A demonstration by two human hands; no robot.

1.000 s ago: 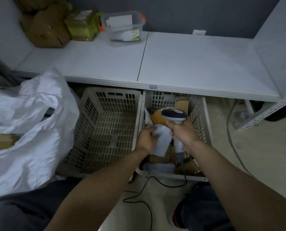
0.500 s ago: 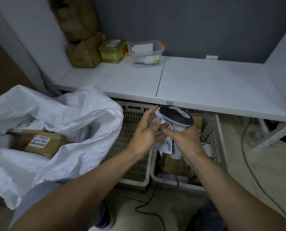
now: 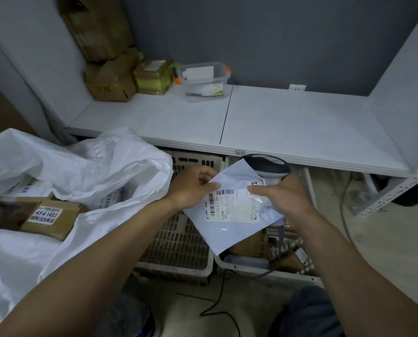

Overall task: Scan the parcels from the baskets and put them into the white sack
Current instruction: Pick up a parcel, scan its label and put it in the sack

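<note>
My left hand (image 3: 191, 188) pinches the upper left edge of a flat white mailer parcel (image 3: 234, 222), label and barcodes facing up. My right hand (image 3: 283, 195) grips the handheld scanner (image 3: 268, 164), whose dark head shows behind the parcel, while its fingers press on the label's right side. The parcel hangs over two white plastic baskets: the left basket (image 3: 178, 242) looks bare, and the right basket (image 3: 242, 266) holds several brown parcels. The open white sack (image 3: 105, 166) lies to the left with labelled brown boxes (image 3: 49, 218) inside.
A white shelf (image 3: 300, 122) runs above the baskets. At its back left stand a clear plastic box (image 3: 204, 79) and cardboard boxes (image 3: 110, 81). The scanner's black cable (image 3: 217, 310) trails over the floor between my legs. A metal bracket (image 3: 392, 193) juts out at right.
The parcel came up out of the right basket and now lies spread flat between both hands, label up. My view has swung left, bringing the sack's opening into sight.
</note>
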